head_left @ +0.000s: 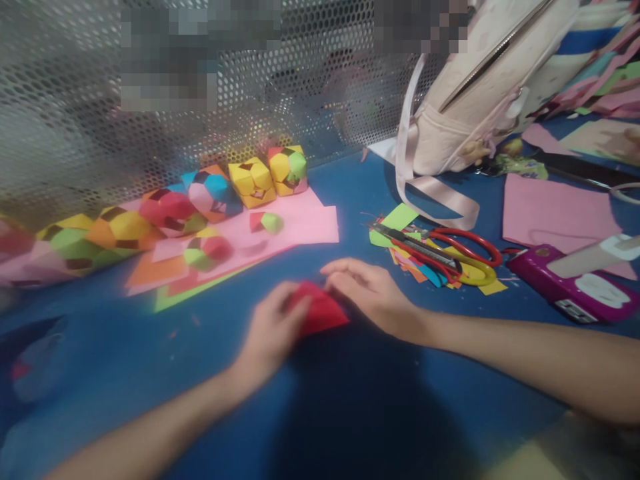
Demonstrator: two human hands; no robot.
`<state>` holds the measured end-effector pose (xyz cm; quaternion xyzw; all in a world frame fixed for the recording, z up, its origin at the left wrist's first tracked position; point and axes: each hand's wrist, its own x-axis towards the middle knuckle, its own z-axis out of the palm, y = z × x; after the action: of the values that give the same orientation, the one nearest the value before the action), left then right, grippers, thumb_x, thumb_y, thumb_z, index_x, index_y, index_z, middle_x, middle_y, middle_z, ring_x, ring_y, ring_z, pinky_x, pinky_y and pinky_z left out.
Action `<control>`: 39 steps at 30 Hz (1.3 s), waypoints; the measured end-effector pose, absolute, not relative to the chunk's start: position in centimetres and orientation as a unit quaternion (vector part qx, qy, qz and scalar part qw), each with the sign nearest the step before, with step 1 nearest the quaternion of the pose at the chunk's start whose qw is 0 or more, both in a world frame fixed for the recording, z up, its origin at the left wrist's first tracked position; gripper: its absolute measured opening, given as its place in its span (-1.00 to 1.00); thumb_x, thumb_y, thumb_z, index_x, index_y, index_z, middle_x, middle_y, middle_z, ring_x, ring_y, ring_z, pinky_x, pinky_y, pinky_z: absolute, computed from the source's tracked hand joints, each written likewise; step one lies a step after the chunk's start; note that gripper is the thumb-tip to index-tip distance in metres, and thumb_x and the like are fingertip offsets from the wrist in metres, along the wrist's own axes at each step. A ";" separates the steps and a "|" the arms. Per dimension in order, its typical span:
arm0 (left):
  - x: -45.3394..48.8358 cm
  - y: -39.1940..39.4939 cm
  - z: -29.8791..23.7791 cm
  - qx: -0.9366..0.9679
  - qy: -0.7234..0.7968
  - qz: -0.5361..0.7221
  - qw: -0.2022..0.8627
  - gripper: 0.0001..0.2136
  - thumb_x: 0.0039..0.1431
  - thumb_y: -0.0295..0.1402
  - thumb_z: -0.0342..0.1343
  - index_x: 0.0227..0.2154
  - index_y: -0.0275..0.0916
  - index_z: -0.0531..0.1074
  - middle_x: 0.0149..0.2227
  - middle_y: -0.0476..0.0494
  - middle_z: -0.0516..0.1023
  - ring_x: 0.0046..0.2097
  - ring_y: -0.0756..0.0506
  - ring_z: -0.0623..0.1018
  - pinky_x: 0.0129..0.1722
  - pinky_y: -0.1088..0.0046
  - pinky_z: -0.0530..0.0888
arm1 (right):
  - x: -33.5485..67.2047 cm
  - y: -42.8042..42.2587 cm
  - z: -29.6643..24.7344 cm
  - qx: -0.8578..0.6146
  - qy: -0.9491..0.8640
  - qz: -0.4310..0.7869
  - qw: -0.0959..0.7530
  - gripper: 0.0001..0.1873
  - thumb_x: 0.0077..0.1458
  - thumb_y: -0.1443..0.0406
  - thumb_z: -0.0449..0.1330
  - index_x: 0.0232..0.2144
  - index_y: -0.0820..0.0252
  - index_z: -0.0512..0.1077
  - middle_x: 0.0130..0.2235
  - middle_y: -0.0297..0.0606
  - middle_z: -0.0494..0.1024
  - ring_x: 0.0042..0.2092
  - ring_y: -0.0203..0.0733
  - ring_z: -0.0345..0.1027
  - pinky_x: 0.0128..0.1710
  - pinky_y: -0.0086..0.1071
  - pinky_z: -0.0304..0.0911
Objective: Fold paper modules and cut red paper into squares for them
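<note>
- Left hand [273, 323]: fingers pinching the red paper [326, 316], thumb on top.
- Right hand [373, 293]: fingers curled beside its upper edge; cannot tell whether they grip.
- Red paper: between the hands, over the table [220, 373]; probably light, thin, crisp enough to crease, easily crumpled. Best pinched gently along an edge, sparing the pointed corner.

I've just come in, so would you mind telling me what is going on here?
A person's left hand holds a piece of red paper over the blue table. The right hand is beside it; whether it touches the paper is unclear. Behind, colourful folded paper shapes stand in a row along a perforated metal screen. To the right, red-handled scissors lie among paper scraps.
</note>
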<state>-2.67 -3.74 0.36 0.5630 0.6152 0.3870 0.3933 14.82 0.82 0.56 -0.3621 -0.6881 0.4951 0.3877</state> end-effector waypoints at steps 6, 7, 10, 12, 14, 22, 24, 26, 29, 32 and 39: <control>-2.1 -3.8 0.8 0.573 0.618 0.373 0.388 -0.85 0.09 -0.27 0.09 -0.46 -0.22 0.45 -0.46 0.00 0.50 -0.40 0.00 0.43 -0.39 0.53 0.33 | 14.4 0.6 0.1 -0.305 -0.759 0.403 0.411 -0.92 0.12 0.35 0.14 -0.42 0.20 0.40 -0.42 -0.37 0.41 -0.40 -0.37 0.26 -0.37 -0.48 0.25; -2.0 -3.9 0.8 0.575 0.617 0.372 0.388 -0.84 0.10 -0.27 0.08 -0.46 -0.22 0.45 -0.46 0.00 0.50 -0.40 0.00 0.43 -0.39 0.53 0.34 | 14.4 0.6 0.0 -0.300 -0.762 0.398 0.413 -0.90 0.13 0.36 0.13 -0.43 0.20 0.39 -0.43 -0.38 0.40 -0.40 -0.37 0.26 -0.37 -0.49 0.24; -2.1 -3.8 0.8 0.584 0.610 0.370 0.387 -0.84 0.10 -0.27 0.09 -0.48 -0.23 0.46 -0.45 -0.01 0.52 -0.39 0.00 0.44 -0.38 0.53 0.35 | 14.5 0.7 -0.1 -0.285 -0.771 0.388 0.418 -0.96 0.12 0.39 0.14 -0.38 0.20 0.39 -0.41 -0.38 0.40 -0.40 -0.37 0.26 -0.37 -0.49 0.25; -2.2 -3.8 0.7 0.592 0.606 0.369 0.383 -0.85 0.09 -0.29 0.09 -0.48 -0.23 0.47 -0.43 -0.02 0.54 -0.37 -0.01 0.46 -0.35 0.52 0.37 | 14.5 0.8 -0.3 -0.269 -0.780 0.377 0.421 -0.94 0.13 0.40 0.13 -0.34 0.19 0.40 -0.38 -0.36 0.42 -0.37 -0.36 0.28 -0.35 -0.47 0.26; -2.3 -3.7 0.7 0.597 0.602 0.367 0.384 -0.87 0.08 -0.31 0.09 -0.45 -0.22 0.49 -0.40 -0.04 0.57 -0.34 -0.03 0.49 -0.31 0.50 0.38 | 14.6 0.9 -0.5 -0.251 -0.788 0.365 0.428 -0.91 0.15 0.41 0.10 -0.34 0.19 0.40 -0.37 -0.33 0.44 -0.34 -0.33 0.30 -0.32 -0.45 0.28; -2.6 -3.6 1.0 0.597 0.599 0.357 0.396 -0.83 0.12 -0.31 0.07 -0.37 -0.24 0.53 -0.32 -0.09 0.61 -0.30 -0.06 0.52 -0.26 0.46 0.41 | 14.7 1.2 -0.8 -0.208 -0.801 0.333 0.452 -0.88 0.13 0.47 0.12 -0.32 0.21 0.41 -0.34 -0.27 0.47 -0.30 -0.29 0.34 -0.31 -0.40 0.31; -2.6 -3.6 0.9 0.605 0.591 0.359 0.395 -0.83 0.13 -0.31 0.06 -0.38 -0.24 0.53 -0.32 -0.09 0.60 -0.30 -0.06 0.52 -0.26 0.47 0.42 | 14.7 1.2 -0.7 -0.203 -0.807 0.324 0.450 -0.87 0.12 0.48 0.11 -0.31 0.21 0.41 -0.34 -0.26 0.47 -0.29 -0.29 0.34 -0.31 -0.39 0.31; -2.7 -3.6 0.8 0.620 0.575 0.363 0.391 -0.84 0.13 -0.32 0.06 -0.38 -0.23 0.52 -0.32 -0.09 0.60 -0.30 -0.05 0.52 -0.26 0.47 0.42 | 14.8 1.2 -0.7 -0.192 -0.813 0.312 0.452 -0.83 0.12 0.51 0.09 -0.32 0.20 0.40 -0.33 -0.25 0.47 -0.28 -0.28 0.35 -0.29 -0.39 0.32; -3.0 -3.6 0.7 0.641 0.559 0.362 0.380 -0.85 0.15 -0.35 0.04 -0.37 -0.22 0.50 -0.32 -0.07 0.59 -0.30 -0.04 0.52 -0.26 0.49 0.41 | 14.9 1.2 -0.6 -0.180 -0.823 0.296 0.450 -0.81 0.13 0.53 0.07 -0.32 0.22 0.41 -0.33 -0.23 0.46 -0.26 -0.29 0.35 -0.27 -0.39 0.32; -3.2 -3.5 0.7 0.654 0.549 0.357 0.380 -0.85 0.16 -0.36 0.03 -0.36 -0.22 0.50 -0.33 -0.05 0.58 -0.30 -0.02 0.51 -0.26 0.52 0.40 | 15.0 1.1 -0.5 -0.181 -0.830 0.289 0.442 -0.82 0.15 0.52 0.07 -0.31 0.23 0.42 -0.32 -0.21 0.45 -0.26 -0.30 0.36 -0.28 -0.40 0.33; -3.3 -3.5 1.0 0.658 0.530 0.349 0.405 -0.83 0.18 -0.34 0.02 -0.34 -0.22 0.51 -0.31 -0.06 0.58 -0.29 -0.03 0.52 -0.22 0.50 0.40 | 15.1 0.8 -0.4 -0.185 -0.844 0.255 0.435 -0.79 0.16 0.51 0.05 -0.29 0.19 0.43 -0.33 -0.23 0.46 -0.27 -0.30 0.37 -0.29 -0.39 0.34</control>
<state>-3.34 -3.46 0.96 0.6584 0.5296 0.3490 0.4053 15.12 0.84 -0.40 -0.1853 -0.8436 0.2548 0.4349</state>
